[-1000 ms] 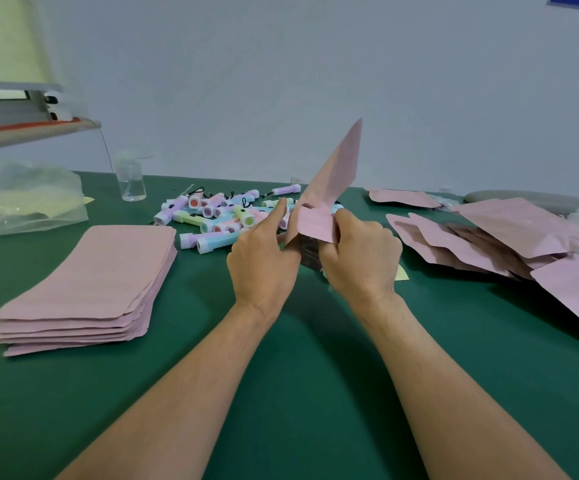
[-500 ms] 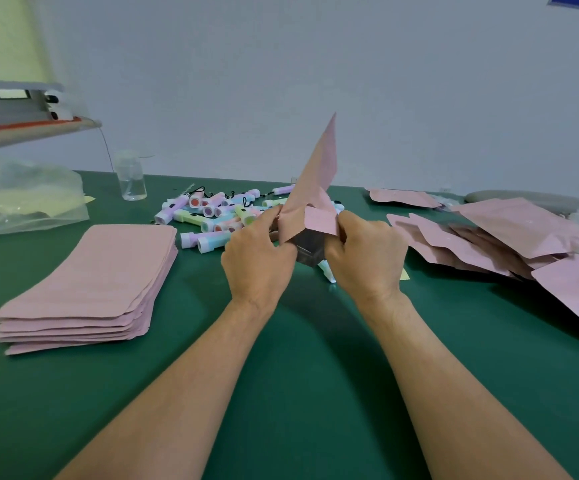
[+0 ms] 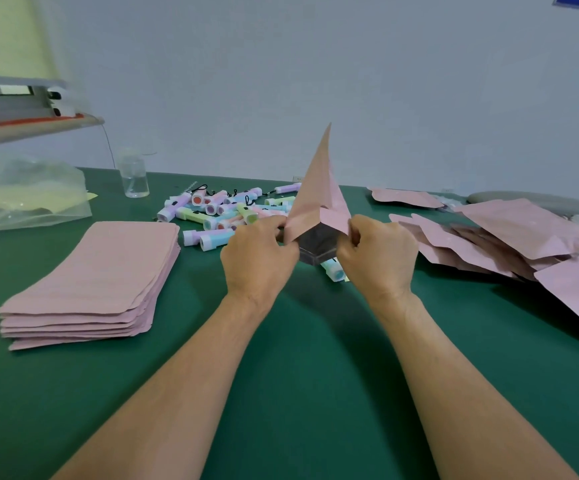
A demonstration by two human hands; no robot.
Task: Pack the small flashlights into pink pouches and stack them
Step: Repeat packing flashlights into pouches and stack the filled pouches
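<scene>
A person holds a pink, flat plastic pouch (image 3: 319, 202) above the green surface (image 3: 298, 368), near its middle. The left hand (image 3: 258, 258) pinches the left edge of the pouch's mouth, its fingers (image 3: 271, 227) curled tight on the film. The right hand (image 3: 376, 258) pinches the opposite edge in the same way. The mouth gapes towards the person and shows a dark, shiny inside, while the pouch's far corner points up. The inside is too dark to tell whether anything lies in it.

Just below the pouch, between the two hands, a small pastel blue flashlight (image 3: 333, 270) lies on the surface. Behind the hands sits a loose pile of small pastel flashlights (image 3: 218, 209) in purple, blue, green and pink.

At the left a neat stack of flat pink pouches (image 3: 90, 285) rests well apart from the hands. At the right a spread heap of pink pouches (image 3: 509, 237) overlaps loosely. A clear plastic cup (image 3: 135, 178) stands near the back left, beside a crumpled clear plastic bag (image 3: 21, 199).
</scene>
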